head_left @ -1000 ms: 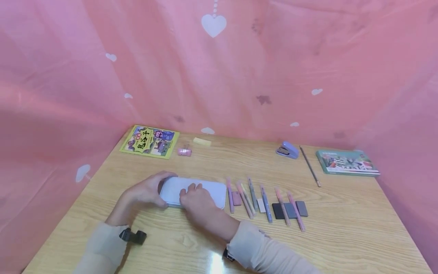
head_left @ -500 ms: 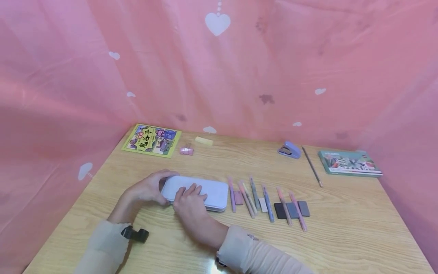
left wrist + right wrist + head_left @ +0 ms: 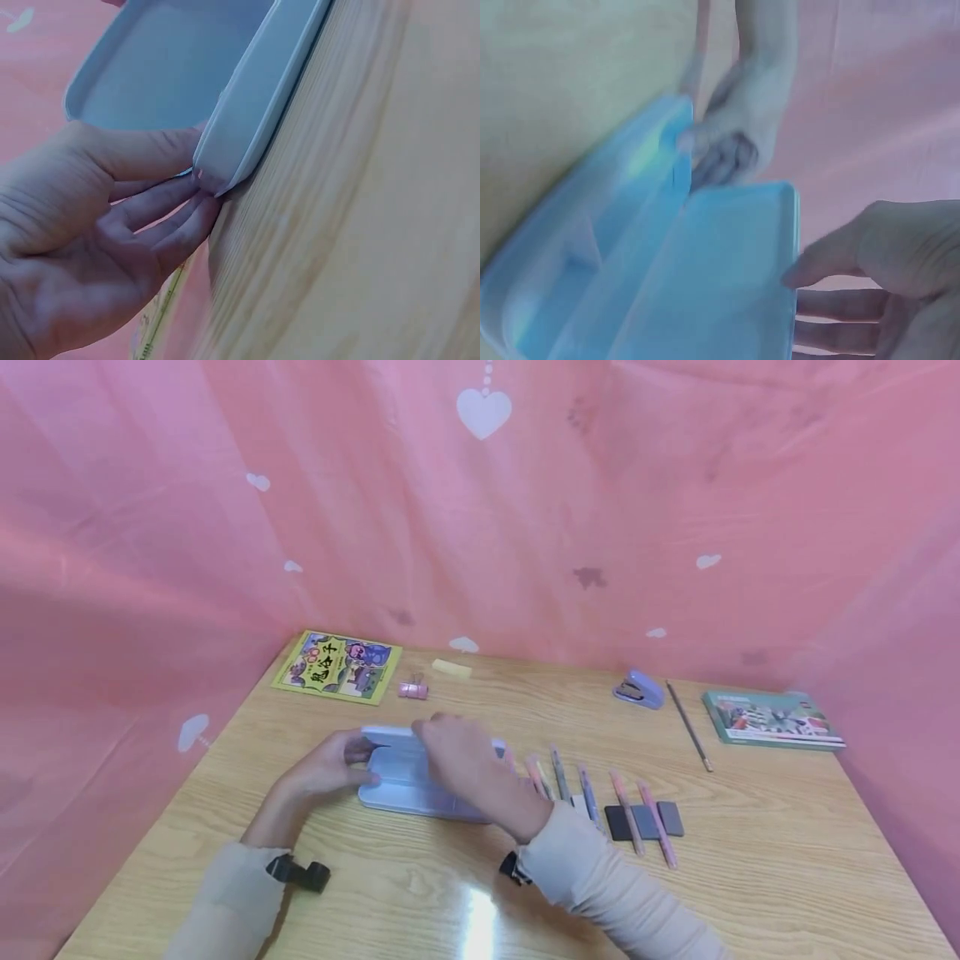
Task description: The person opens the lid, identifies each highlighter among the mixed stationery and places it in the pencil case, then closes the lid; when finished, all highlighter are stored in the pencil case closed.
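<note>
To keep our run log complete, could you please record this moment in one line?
Case: open on table | Left hand: holds case's left end | Right hand: pinches edge of raised lid | Pens: right of case

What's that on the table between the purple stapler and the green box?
A thin, dark pencil lies between the purple stapler and the green box. You can see it in the head view.
</note>
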Tool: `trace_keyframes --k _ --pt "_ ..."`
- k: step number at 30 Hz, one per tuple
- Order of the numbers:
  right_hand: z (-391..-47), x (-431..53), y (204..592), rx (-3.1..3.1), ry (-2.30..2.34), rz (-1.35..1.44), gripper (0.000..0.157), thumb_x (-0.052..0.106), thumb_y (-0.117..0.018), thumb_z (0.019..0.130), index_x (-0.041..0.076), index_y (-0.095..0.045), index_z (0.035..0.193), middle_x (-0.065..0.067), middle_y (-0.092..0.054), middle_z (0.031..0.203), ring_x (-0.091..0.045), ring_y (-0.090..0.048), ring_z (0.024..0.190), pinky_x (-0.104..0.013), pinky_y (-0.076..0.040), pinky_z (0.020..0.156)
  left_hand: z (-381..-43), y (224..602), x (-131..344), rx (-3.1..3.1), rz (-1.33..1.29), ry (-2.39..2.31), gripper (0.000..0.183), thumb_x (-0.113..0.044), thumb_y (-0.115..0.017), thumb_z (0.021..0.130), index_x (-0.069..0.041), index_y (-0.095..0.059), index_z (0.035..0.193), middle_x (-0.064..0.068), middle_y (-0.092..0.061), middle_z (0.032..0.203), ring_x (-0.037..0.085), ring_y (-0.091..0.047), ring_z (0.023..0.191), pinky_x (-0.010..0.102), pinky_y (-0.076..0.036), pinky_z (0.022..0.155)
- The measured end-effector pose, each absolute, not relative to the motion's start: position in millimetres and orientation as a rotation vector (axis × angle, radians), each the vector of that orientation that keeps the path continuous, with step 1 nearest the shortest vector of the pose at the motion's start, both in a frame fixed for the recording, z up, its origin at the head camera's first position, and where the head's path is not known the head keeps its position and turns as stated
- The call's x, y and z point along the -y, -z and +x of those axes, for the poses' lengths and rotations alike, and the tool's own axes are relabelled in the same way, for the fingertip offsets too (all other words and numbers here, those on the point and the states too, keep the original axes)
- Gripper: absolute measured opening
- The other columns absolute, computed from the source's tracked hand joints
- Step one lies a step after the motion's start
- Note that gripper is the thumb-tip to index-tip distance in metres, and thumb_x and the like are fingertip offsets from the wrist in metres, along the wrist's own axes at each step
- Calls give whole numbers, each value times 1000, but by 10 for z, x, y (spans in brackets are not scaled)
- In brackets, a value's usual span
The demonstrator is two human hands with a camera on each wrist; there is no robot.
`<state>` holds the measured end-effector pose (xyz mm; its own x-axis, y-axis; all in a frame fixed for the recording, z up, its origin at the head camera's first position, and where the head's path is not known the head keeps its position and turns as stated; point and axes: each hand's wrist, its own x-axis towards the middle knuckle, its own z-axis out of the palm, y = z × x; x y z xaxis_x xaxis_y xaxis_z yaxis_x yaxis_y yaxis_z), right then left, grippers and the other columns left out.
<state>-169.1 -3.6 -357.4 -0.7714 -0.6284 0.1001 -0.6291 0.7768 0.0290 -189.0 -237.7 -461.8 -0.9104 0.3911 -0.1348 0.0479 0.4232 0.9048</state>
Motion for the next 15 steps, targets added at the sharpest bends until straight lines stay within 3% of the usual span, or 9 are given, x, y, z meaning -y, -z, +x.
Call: trace_keyframes --k 4,10,15 --pt "-1923 -8 3551 2852 20 903 27 5 -65 78 16 -69 102 -1 -63 78 -13 -54 64 -20 -44 43 -1900 4619 2354 -2368 394 -1544 87 -7 -79 68 -14 -37 144 10 -50 138 30 -47 127 46 -36 110" --pt "-2265 -28 3716 2865 1 873 25 10 -61 85 14 -68 109 -2 -65 85 -14 -56 68 -23 -48 46 -1892 4625 2324 -2302 405 -1668 115 5 -77 65 -26 -8 152 17 -41 143 32 -43 129 41 -35 110" --pt "-2446 -48 3870 2902 -115 888 23 14 -56 89 12 -67 109 -2 -67 93 -15 -60 77 -26 -55 59 -1886 4631 2330 -2317 399 -1672 118 7 -76 65 -28 -5 152 20 -46 136 34 -48 124 42 -38 109"
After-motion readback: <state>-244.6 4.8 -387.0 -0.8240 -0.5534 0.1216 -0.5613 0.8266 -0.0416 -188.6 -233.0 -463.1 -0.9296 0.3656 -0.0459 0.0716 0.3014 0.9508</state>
